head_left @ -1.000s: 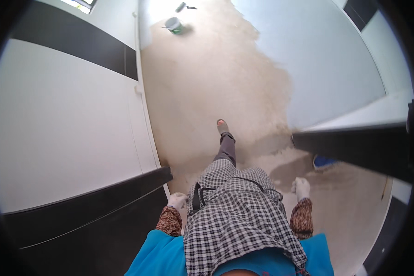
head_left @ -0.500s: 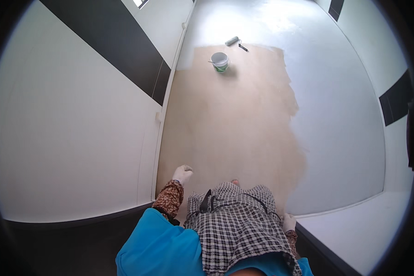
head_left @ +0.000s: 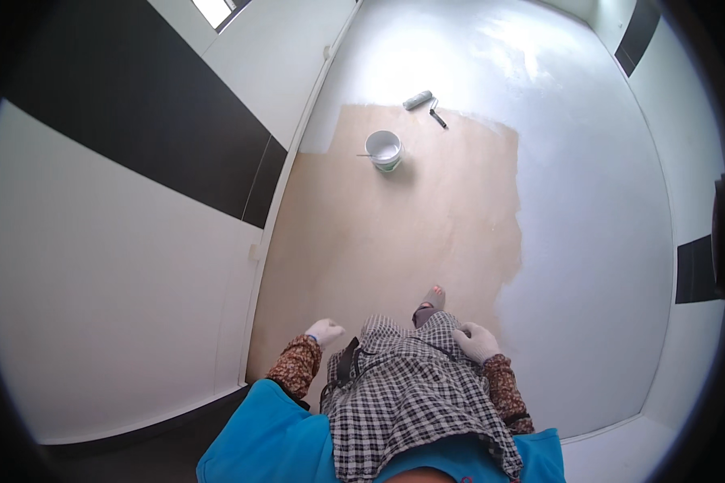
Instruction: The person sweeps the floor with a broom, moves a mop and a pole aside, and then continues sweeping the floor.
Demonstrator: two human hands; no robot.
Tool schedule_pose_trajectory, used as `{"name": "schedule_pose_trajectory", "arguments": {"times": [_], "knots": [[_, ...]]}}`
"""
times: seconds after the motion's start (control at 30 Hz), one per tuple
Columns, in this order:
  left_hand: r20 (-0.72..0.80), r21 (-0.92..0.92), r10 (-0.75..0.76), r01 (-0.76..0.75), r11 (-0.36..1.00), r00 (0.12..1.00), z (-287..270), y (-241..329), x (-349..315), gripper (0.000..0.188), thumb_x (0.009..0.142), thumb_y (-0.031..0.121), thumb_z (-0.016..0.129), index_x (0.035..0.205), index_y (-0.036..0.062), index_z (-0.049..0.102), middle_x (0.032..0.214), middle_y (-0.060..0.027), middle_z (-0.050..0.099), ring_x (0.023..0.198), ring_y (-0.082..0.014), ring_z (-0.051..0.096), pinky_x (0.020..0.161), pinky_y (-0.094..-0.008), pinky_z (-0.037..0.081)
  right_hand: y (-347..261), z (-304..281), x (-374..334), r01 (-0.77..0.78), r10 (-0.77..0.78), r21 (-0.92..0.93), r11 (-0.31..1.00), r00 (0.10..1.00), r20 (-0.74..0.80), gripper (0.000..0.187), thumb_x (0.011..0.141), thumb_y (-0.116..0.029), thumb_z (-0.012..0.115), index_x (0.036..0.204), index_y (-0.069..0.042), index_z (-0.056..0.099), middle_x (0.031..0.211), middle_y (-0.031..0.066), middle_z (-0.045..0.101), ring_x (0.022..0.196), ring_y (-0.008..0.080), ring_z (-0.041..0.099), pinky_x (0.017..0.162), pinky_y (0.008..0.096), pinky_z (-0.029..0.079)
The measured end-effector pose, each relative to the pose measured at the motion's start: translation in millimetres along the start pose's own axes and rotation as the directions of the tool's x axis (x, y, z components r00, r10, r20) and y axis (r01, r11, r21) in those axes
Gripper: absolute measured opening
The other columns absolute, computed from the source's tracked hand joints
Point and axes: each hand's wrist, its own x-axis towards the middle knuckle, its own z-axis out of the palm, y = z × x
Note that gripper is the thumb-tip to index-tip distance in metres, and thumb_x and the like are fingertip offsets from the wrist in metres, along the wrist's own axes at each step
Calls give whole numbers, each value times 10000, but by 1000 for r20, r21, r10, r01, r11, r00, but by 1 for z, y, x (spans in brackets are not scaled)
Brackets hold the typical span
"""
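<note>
My left hand [head_left: 326, 331], in a white glove, hangs in the air left of my checked apron [head_left: 415, 394]. Its fingers are curled in with nothing visible in them. My right hand [head_left: 477, 343], gloved the same way, is by the apron's right side, its fingers apart and holding nothing. Whether it touches the cloth I cannot tell. Ahead, a white and green bucket [head_left: 388, 164] stands on the bare tan floor [head_left: 395, 233], a thin stick or handle sticking out over its left rim. Beyond it lies a paint roller [head_left: 418, 100] with a black handle.
Pale grey wet-looking coating [head_left: 588, 225] covers the floor along the right and far end, bordering the tan patch. A white wall with a black band [head_left: 177, 121] runs along the left; another white wall is on the right. My bare foot [head_left: 435, 296] shows past the apron.
I have moved forward, so the bucket and roller appear nearer. My right hand has swung up and forward beside the apron. One foot has come into fuller view.
</note>
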Motion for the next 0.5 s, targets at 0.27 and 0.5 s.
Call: {"name": "schedule_pose_trajectory", "arguments": {"times": [0.27, 0.5], "knots": [[38, -451, 176, -141, 881, 984, 13, 98, 64, 363, 922, 235, 415, 1054, -29, 626, 1007, -176, 665, 1002, -260, 607, 868, -353, 491, -25, -82, 173, 120, 136, -462, 879, 864, 485, 697, 885, -601, 425, 1166, -2, 644, 1159, 261, 629, 1100, 404, 597, 977, 439, 443], [-240, -396, -116, 12, 918, 964, -9, 265, 140, 520, 981, 434, 391, 1151, -16, 588, 1185, -228, 637, 1153, -303, 592, 984, -374, 426, -20, -164, 332, 81, 187, -472, 878, 849, 494, 656, 870, -577, 460, 1108, -4, 674, 1112, 281, 634, 1088, 400, 604, 972, 448, 447]]}}
